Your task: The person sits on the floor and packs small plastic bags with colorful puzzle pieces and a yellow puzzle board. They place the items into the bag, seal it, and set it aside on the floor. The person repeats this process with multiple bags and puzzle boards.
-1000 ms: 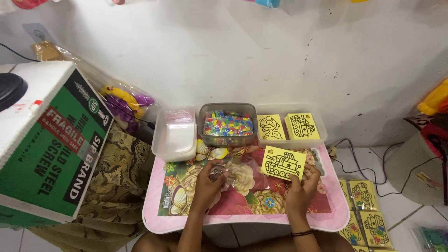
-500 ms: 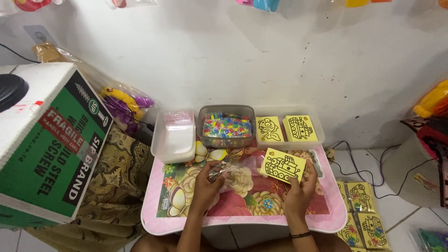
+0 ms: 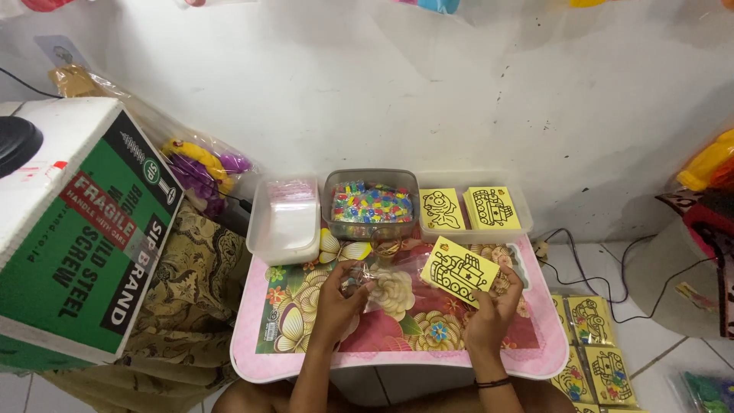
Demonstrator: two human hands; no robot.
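Right hand (image 3: 493,310) closes its fingers around the lower edge of a yellow card (image 3: 460,271) printed with a black line drawing, holding it tilted just above the pink flowered worktop (image 3: 397,359). Left hand (image 3: 342,294) pinches a small clear plastic bag (image 3: 378,279) between thumb and fingertips, fingers curled nearly shut on it; card and bag sit side by side, close but seemingly not touching. To do this well, I judge the bag's mouth should be spread wide by the left hand while the card is kept flat and led in corner first, so the thin plastic does not crumple. Behind the hands, against the wall, stand a white tub of bags (image 3: 284,222), a clear tub of coloured beads (image 3: 371,204) and a tray with more yellow cards (image 3: 468,208).
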